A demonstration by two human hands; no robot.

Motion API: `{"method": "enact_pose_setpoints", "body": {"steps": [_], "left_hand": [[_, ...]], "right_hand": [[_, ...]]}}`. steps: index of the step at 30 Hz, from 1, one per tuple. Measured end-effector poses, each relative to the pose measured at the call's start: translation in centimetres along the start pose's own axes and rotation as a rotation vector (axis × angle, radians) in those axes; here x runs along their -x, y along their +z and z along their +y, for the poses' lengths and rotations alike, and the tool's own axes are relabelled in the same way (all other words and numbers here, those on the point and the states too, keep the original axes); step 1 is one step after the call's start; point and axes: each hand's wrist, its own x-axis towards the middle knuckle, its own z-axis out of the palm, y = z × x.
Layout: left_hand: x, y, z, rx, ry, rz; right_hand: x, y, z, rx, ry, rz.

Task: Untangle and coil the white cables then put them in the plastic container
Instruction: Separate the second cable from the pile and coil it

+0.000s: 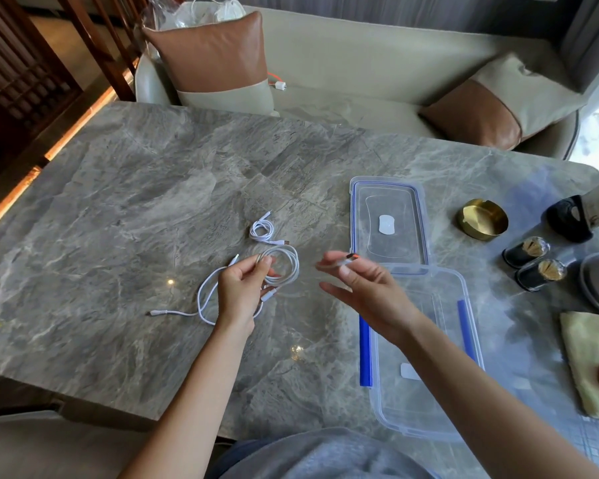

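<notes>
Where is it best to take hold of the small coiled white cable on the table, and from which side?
Come from above and pinch across the loops of the small coiled cable; it lies flat on the table. Avoid its plug ends: pulling them could undo the coil.

White cables: one small coil (261, 231) near the centre of the table (118, 202), one larger coil (294, 271) at its 6 o'clock, and one loose strand (159, 312) at 7 o'clock; whether that strand belongs to the larger coil cannot be told. Two hands: the left hand (237, 295), with the larger coil in its grip, and the right hand (367, 288), with one plug end (351, 258). One plastic container (412, 402) at 5 o'clock and one lid (388, 202) at 3. One brass ashtray (483, 219) and two dark holders (526, 254) at 3 o'clock, one yellow cloth (585, 350) at 4. Two cushions (215, 53), at 12 and 2 o'clock.
</notes>
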Motion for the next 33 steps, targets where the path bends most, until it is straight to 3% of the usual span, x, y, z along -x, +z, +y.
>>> {"method": "enact_pose_setpoints", "body": {"steps": [3, 5, 11, 18, 26, 29, 33], "left_hand": [[0.1, 0.3, -0.3, -0.147, 0.132, 0.016], [0.6, 0.8, -0.2, -0.238, 0.23, -0.005], [2.4, 1.8, 0.0, -0.413, 0.43, -0.092], [3.3, 2.5, -0.6, -0.516, 0.435, -0.242], [3.2, 2.2, -0.6, -0.616, 0.482, -0.304], [3.2, 2.3, -0.7, -0.627, 0.489, -0.31], [2.5, 1.6, -0.9, -0.591, 0.411, -0.272]], "right_hand": [[-0.2, 0.9, -0.5, 0.561, -0.147, -0.039], [-0.7, 1.7, -0.2, 0.769, -0.178, 0.016], [-1.7, 2.6, 0.6, 0.882, -0.271, 0.363], [-2.4, 1.3, 1.8, 1.222, -0.091, 0.282], [-2.7, 0.2, 1.4, 1.129, 0.168, 0.076], [-2.4, -0.1, 1.3, 0.849, 0.223, 0.008], [-2.2, -1.4, 0.7, 0.252, 0.43, -0.146]]}}
